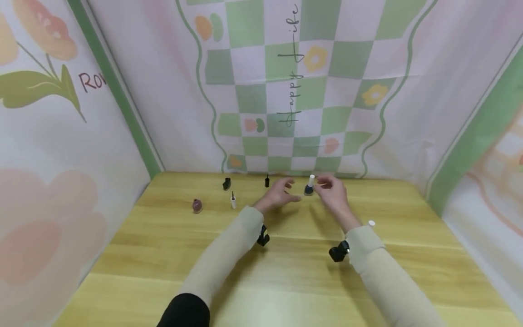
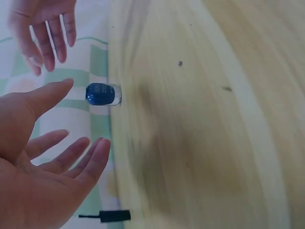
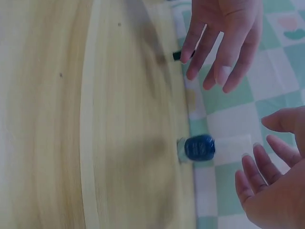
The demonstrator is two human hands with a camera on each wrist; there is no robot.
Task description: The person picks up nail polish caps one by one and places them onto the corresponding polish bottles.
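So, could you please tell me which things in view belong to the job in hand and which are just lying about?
Apparently in use: dark blue bottle, its white cap, left hand, right hand.

Apparently just lying about: purple bottle, white brush cap, black brush cap, small black object, small white object.

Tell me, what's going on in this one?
A person's left hand and right hand are on either side of a dark blue bottle with a white cap; neither seems to grip it. The bottle stands near the back of the wooden table. Farther left are a purplish bottle, a black brush cap and a white brush cap, both caps brush-up.
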